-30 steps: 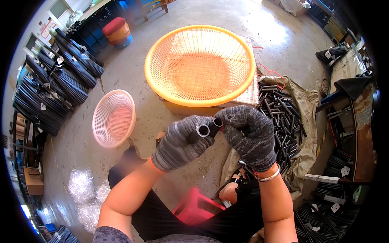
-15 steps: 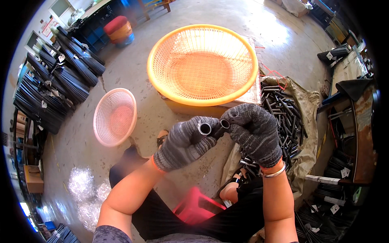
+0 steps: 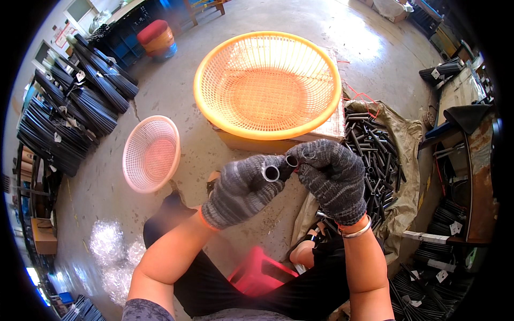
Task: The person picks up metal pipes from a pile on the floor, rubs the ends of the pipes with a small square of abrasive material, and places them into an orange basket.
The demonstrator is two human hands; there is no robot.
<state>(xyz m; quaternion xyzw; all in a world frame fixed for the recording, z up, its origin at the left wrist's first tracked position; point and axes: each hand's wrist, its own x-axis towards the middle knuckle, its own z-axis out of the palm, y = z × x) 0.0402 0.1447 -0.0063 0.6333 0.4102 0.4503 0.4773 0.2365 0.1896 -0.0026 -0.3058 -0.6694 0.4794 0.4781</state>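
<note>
Apparent step: handling tube ends — the left hand (image 3: 242, 183) curls closed around one tube (image 3: 271, 173); the right hand (image 3: 336, 179), curled, meets a second tube (image 3: 292, 161), its hold unclear. Both lie near, before the far orange basket (image 3: 321, 119) — next, steady fingertips seem needed.

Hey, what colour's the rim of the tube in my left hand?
Pale silvery grey; the tube shows best, end-on, in the head view.

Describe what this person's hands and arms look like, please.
The left hand and right hand wear knitted gloves, streaked dark and light grey, with orange edging at the cuffs. A silver-coloured bangle circles the right forearm. Both forearms are otherwise bare; the left sleeve is mottled dark grey.
</note>
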